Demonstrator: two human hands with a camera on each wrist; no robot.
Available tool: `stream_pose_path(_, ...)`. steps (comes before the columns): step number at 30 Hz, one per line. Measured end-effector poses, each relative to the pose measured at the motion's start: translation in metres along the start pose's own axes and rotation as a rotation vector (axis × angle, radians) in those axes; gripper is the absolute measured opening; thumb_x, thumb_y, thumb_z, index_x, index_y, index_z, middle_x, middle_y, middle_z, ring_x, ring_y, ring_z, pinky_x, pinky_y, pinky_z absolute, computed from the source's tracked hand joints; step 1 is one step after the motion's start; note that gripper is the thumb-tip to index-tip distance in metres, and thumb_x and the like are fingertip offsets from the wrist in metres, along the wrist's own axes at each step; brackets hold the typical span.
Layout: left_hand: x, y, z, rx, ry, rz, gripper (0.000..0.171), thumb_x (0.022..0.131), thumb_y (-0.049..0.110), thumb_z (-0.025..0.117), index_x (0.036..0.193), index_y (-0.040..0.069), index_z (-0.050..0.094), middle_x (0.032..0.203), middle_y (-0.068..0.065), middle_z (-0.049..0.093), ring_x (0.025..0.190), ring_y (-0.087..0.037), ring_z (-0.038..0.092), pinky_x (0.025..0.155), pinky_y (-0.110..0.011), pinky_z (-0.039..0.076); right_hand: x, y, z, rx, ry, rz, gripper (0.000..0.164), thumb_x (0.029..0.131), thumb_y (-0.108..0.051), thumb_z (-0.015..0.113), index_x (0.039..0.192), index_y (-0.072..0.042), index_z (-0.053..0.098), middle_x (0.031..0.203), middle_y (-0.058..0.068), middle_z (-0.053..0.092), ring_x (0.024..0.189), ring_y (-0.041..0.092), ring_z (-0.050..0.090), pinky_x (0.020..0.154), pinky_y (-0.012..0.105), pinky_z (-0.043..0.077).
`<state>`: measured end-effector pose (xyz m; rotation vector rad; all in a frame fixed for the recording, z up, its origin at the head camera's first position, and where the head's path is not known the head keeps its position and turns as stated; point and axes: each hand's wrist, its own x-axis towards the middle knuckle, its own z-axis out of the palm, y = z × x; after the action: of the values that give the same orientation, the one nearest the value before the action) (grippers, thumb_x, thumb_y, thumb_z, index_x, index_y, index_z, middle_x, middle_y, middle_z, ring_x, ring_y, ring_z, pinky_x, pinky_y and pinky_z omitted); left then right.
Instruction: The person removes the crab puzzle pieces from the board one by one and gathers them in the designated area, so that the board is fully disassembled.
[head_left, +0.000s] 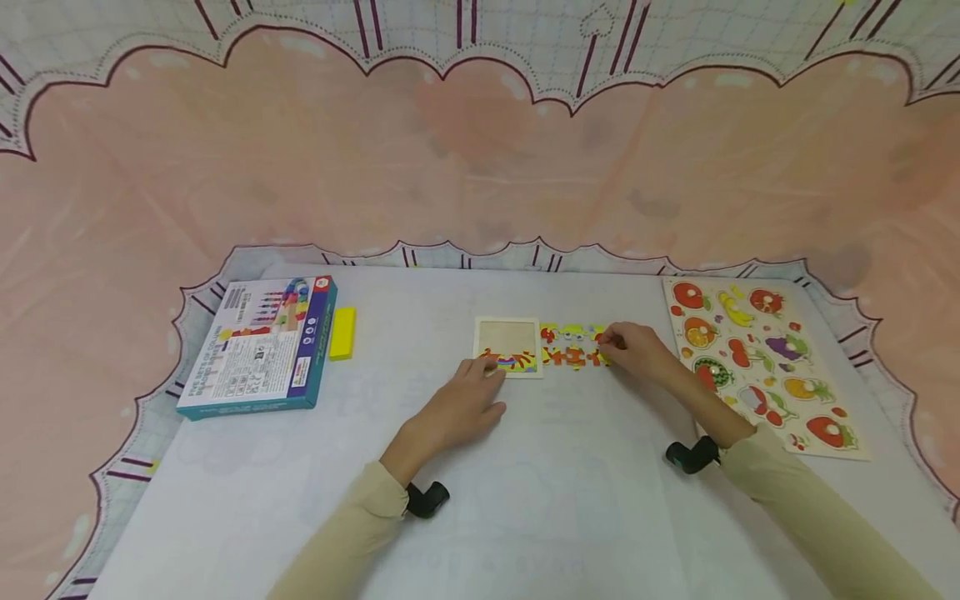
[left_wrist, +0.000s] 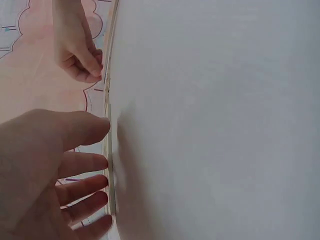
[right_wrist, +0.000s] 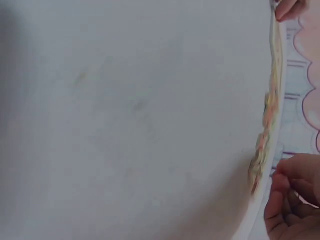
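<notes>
A small wooden puzzle tray (head_left: 507, 322) lies mid-table, a strip of colourful pieces (head_left: 517, 363) along its near side and bare wood behind. My left hand (head_left: 467, 398) rests at the tray's near left edge, fingers fairly straight. In the left wrist view, the left hand (left_wrist: 55, 175) has its fingertips along the tray's thin edge. Loose jigsaw pieces (head_left: 573, 357), red, orange and yellow, lie in rows against the tray's right side. At their right end my right hand (head_left: 637, 352) pinches a puzzle piece, mostly hidden by the fingers. The right wrist view shows that hand (right_wrist: 295, 197) with thumb and fingertips together.
A boxed set (head_left: 258, 350) lies on the left of the white table (head_left: 570, 500), with a yellow block (head_left: 342, 333) beside it. On the right is a fruit-picture sheet (head_left: 757, 367), partly behind the right forearm. Scalloped pink-and-white cloth (head_left: 450, 167) hangs beyond.
</notes>
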<state>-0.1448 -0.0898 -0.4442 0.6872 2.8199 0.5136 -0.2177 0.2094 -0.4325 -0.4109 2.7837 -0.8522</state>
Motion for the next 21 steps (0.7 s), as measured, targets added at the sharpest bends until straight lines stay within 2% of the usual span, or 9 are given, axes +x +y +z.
stream_pose_path(5, -0.007, -0.004, -0.004, -0.009, 0.015, -0.036, 0.053, 0.096, 0.033, 0.057, 0.143, 0.010, 0.048, 0.150, -0.016, 0.036, 0.137, -0.029, 0.035, 0.110, -0.042, 0.043, 0.012, -0.023, 0.013, 0.057, 0.023, -0.048, 0.016, 0.094, -0.011, 0.062, 0.104, -0.001, 0.066, 0.095, 0.011, 0.065, 0.085, 0.020, 0.054, 0.073, 0.024, 0.048)
stream_pose_path(9, -0.008, -0.003, -0.007, -0.018, 0.022, -0.050, 0.051, 0.096, 0.029, 0.058, 0.143, 0.012, 0.049, 0.150, -0.019, 0.034, 0.137, -0.032, 0.036, 0.109, -0.045, 0.043, 0.024, -0.046, 0.030, 0.136, -0.032, -0.083, 0.016, 0.093, -0.013, 0.063, 0.104, -0.002, 0.066, 0.095, 0.011, 0.065, 0.084, 0.020, 0.056, 0.070, 0.021, 0.049)
stream_pose_path(12, -0.010, -0.005, -0.009, -0.012, 0.017, -0.057, 0.049, 0.096, 0.027, 0.059, 0.143, 0.014, 0.050, 0.150, -0.020, 0.035, 0.136, -0.032, 0.036, 0.108, -0.045, 0.043, 0.032, -0.063, 0.045, 0.175, -0.086, -0.111, 0.017, 0.093, -0.015, 0.064, 0.106, -0.003, 0.067, 0.097, 0.010, 0.066, 0.085, 0.019, 0.057, 0.072, 0.022, 0.050)
stream_pose_path(17, -0.012, -0.009, -0.010, -0.003, -0.003, -0.021, 0.049, 0.097, 0.025, 0.059, 0.143, 0.014, 0.049, 0.151, -0.020, 0.035, 0.136, -0.031, 0.037, 0.108, -0.044, 0.043, 0.043, -0.083, 0.065, 0.158, -0.151, -0.162, 0.021, 0.094, -0.018, 0.064, 0.111, -0.006, 0.067, 0.104, 0.008, 0.067, 0.089, 0.017, 0.059, 0.079, 0.026, 0.052)
stream_pose_path(21, -0.013, -0.014, -0.011, 0.008, -0.020, 0.025, 0.050, 0.098, 0.025, 0.057, 0.145, 0.013, 0.047, 0.154, -0.020, 0.032, 0.138, -0.032, 0.036, 0.111, -0.044, 0.041, 0.051, -0.089, 0.072, 0.104, -0.145, -0.195, 0.023, 0.092, -0.017, 0.066, 0.112, -0.005, 0.068, 0.103, 0.009, 0.066, 0.087, 0.016, 0.059, 0.079, 0.026, 0.050)
